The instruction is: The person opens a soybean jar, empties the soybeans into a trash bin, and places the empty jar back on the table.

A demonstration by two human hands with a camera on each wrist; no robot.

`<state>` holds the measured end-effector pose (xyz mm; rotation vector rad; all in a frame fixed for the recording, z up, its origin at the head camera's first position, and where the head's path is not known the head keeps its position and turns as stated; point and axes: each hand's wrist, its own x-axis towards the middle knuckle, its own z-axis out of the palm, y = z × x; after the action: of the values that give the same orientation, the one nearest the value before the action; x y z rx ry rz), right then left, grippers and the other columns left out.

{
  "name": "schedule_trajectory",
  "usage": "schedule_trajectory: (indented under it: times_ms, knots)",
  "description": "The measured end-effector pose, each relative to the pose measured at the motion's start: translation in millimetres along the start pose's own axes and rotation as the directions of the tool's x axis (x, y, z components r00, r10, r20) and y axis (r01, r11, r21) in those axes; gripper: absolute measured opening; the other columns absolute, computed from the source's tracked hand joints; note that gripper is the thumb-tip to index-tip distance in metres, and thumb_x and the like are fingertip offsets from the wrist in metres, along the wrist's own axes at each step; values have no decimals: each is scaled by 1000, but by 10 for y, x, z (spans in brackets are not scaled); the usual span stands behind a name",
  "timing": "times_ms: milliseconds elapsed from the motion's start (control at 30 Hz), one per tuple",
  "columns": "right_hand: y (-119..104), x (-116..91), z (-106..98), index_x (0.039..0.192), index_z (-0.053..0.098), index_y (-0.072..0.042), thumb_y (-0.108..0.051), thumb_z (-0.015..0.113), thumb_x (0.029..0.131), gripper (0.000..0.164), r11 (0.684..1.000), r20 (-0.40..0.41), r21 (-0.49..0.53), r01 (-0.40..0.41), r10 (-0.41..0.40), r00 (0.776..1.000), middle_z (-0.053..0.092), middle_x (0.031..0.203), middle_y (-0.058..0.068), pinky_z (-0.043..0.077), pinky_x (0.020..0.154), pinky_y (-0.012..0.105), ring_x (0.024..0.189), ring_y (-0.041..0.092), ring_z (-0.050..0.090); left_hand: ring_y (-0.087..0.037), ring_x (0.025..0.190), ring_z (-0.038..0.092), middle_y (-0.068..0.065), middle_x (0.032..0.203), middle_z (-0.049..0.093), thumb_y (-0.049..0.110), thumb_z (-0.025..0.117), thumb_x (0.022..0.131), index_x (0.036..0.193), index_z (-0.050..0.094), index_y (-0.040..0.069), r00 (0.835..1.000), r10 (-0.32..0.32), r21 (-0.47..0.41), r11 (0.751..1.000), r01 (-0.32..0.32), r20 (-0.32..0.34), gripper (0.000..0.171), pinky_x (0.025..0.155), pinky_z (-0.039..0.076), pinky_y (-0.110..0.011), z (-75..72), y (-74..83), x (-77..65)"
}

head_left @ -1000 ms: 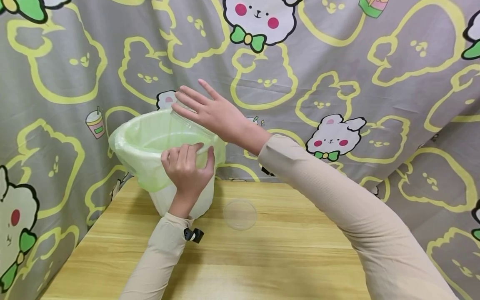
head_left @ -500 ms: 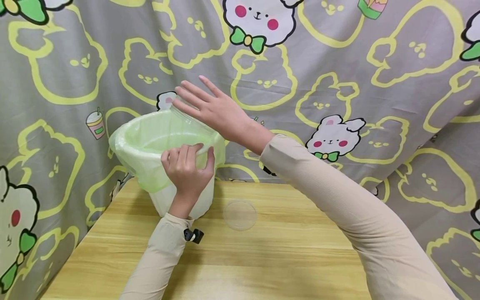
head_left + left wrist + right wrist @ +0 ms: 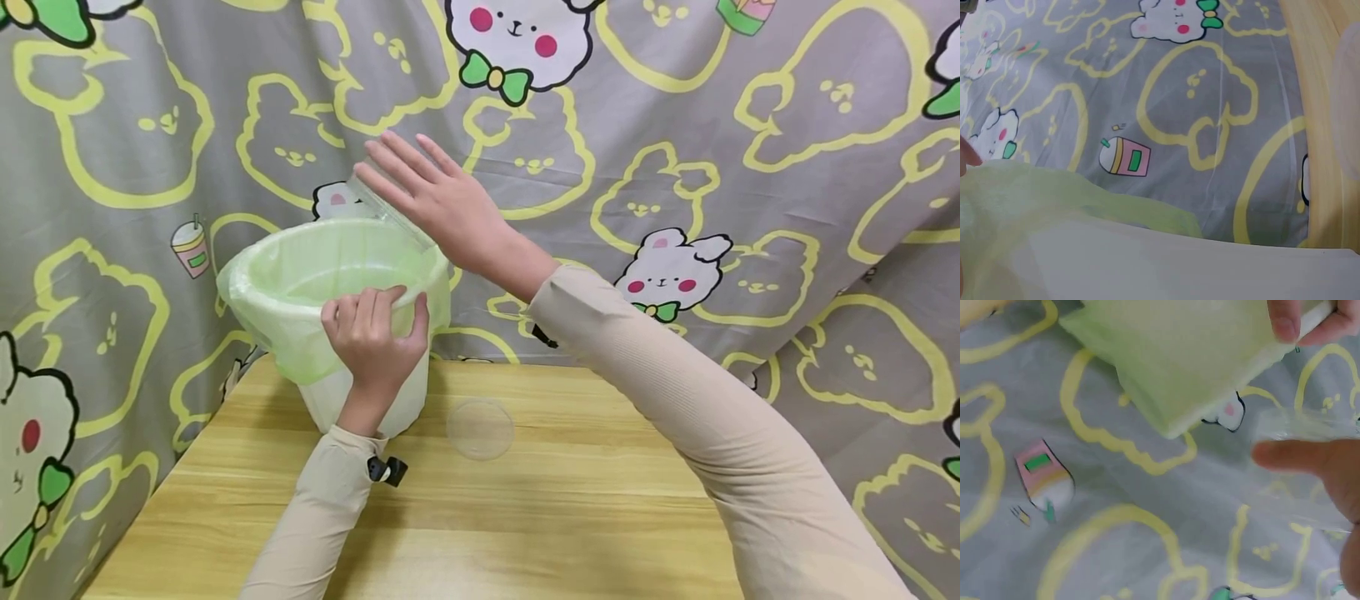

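Observation:
A white trash bin (image 3: 405,396) stands on the table, lined with a pale green bag (image 3: 300,354) folded over its rim. My left hand (image 3: 375,337) grips the bin's near right rim, fingers over the edge and thumb outside. Above the far right rim, my right hand (image 3: 450,200) holds a tilted clear plastic container (image 3: 367,200). Its fingers lie long on one side, while in the right wrist view the thumb (image 3: 1291,456) presses the clear wall. The container's contents cannot be made out. The left wrist view shows mostly the bag (image 3: 1085,194) and bin wall (image 3: 1147,262).
A clear round disc, like a lid (image 3: 480,429), lies flat on the wooden table (image 3: 570,500) to the right of the bin. Behind the table hangs a grey curtain (image 3: 540,242) with cartoon prints. A black strap clip (image 3: 387,471) sits at the left wrist.
My right hand has risen and shifted slightly to the right, taking the clear container up from the bin's rim. The left hand and the bin stay where they were.

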<state>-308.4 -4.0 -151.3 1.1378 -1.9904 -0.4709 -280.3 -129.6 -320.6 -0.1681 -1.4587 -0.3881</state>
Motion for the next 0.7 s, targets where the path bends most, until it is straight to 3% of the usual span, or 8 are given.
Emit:
schedule_trajectory:
  times_ms: [233,367,567,700]
  knots:
    - [-14,-46,15,162,27,-16,17,24,92,78,999,-53,25,33,-32,998,26,169,8,8,129,45,159,26,20,-32,70,50,-10,73,68,24,78,81,87,75,6,1000,0,1,1000,0,-2,19,85,36,-48,5,-3,-3]
    - [-15,-76,23,162,27,-16,18,27,90,80,1000,-62,10,19,-19,998,26,169,7,7,129,46,159,26,20,-31,70,50,-10,73,68,26,77,83,87,75,6,1000,-1,4,1000,1,5,20,85,37,-48,14,-4,-1]
    - [21,-154,63,161,28,-15,12,52,83,86,996,-72,83,-40,46,996,27,169,8,6,129,47,159,26,20,-32,69,50,-10,72,67,27,75,84,86,75,6,1000,-3,9,1000,3,3,21,85,37,-48,14,-5,-6]
    - [92,-221,83,161,29,-14,-11,80,75,100,973,-72,200,-118,135,988,28,169,7,4,129,44,159,25,19,-32,69,50,-10,72,66,27,75,84,86,74,6,1000,-7,6,1000,7,2,21,85,37,-48,13,-4,-5]
